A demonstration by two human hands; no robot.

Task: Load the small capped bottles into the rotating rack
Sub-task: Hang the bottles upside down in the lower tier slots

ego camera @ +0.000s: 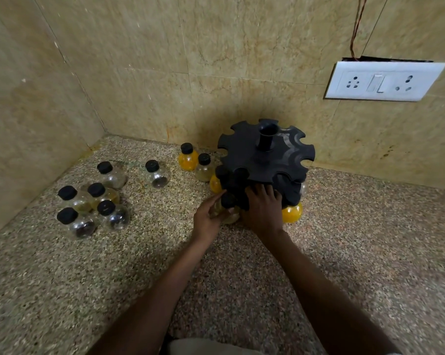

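Note:
A black rotating rack point(262, 155) with notched tiers stands on the granite counter by the back wall. My left hand point(207, 219) grips a small clear bottle with a black cap point(228, 201) at the rack's lower tier, front left. My right hand point(263, 208) rests flat against the lower tier beside it, fingers spread. Yellow-filled bottles point(292, 213) sit in the lower tier at right and at left point(215, 184). Loose capped bottles stand on the counter: several at the left point(93, 206), one alone point(156, 174), two near the rack point(188, 157).
The speckled counter point(241, 278) meets beige tiled walls in a corner at left and behind. A white socket panel point(382, 82) hangs on the back wall at right, with a wire running up from it.

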